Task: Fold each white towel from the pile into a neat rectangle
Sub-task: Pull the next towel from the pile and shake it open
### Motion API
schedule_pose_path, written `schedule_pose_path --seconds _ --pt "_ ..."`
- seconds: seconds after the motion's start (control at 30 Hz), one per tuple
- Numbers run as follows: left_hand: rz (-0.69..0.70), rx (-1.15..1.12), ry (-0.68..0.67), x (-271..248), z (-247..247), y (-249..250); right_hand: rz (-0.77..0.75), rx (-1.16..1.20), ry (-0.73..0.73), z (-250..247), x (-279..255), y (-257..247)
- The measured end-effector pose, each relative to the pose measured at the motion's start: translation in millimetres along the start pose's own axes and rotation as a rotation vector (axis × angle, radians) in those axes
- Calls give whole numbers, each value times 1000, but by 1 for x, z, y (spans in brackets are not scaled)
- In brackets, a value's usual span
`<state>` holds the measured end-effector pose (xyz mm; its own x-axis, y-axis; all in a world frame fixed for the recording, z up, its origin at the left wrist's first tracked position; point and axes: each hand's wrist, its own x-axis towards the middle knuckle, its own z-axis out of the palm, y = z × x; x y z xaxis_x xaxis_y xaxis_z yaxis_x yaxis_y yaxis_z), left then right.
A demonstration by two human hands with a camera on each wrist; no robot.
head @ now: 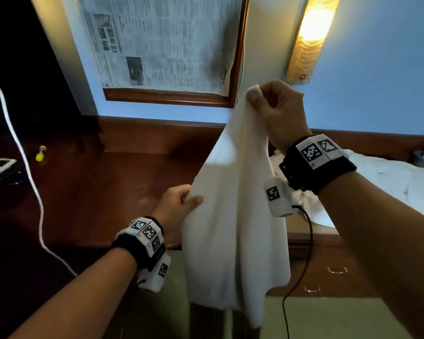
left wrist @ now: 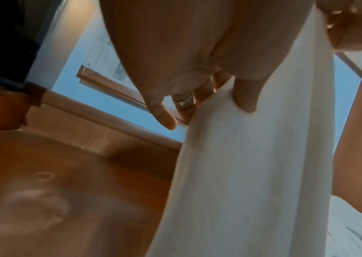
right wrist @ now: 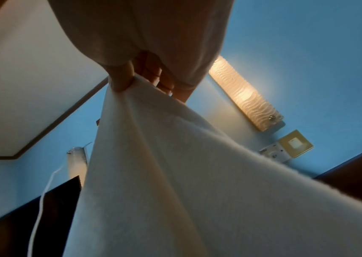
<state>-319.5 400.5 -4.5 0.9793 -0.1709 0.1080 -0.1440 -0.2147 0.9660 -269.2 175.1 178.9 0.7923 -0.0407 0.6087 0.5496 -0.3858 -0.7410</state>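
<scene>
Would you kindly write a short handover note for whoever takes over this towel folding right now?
Right hand: raised, its grip pinches a top corner of the white towel.
Left hand: lower, pinches the towel's left edge between thumb and fingers.
The towel hangs open in the air above the wooden desk, not folded.
More white cloth lies on the right; how many pieces it holds cannot be told.
Left: spread this towel, fold it into a rectangle, then do the rest.

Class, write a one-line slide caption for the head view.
Right hand pinches the towel corner high while left hand holds its edge.
</scene>
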Motion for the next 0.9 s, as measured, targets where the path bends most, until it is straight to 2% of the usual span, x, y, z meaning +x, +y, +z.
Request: schedule_pose_path --seconds 0.1,0.23,0.3,0.4,0.47,0.53,0.6,0.77,0.9 --pt "-44 -18 -39 -3 12 -19 14 -102 16 -16 0 12" --pt "35 73 73 18 12 -13 66 -258 -109 -33 -13 30" --pt "91 121 120 29 12 2 60 -339 -284 -33 -25 29" --pt "194 252 59 39 17 32 48 -466 -692 -13 -53 26" --pt "288 292 37 37 21 53 31 -529 -845 3 -74 35" --pt "364 291 60 31 19 66 2 -538 -805 14 -87 44" --pt "348 225 53 22 12 67 -11 -496 -686 19 -86 44" --pt "81 163 -47 -12 -26 28 -94 -377 -398 33 -69 23" --pt "-49 92 54 -43 -48 -7 -81 -272 -224 34 -47 8"
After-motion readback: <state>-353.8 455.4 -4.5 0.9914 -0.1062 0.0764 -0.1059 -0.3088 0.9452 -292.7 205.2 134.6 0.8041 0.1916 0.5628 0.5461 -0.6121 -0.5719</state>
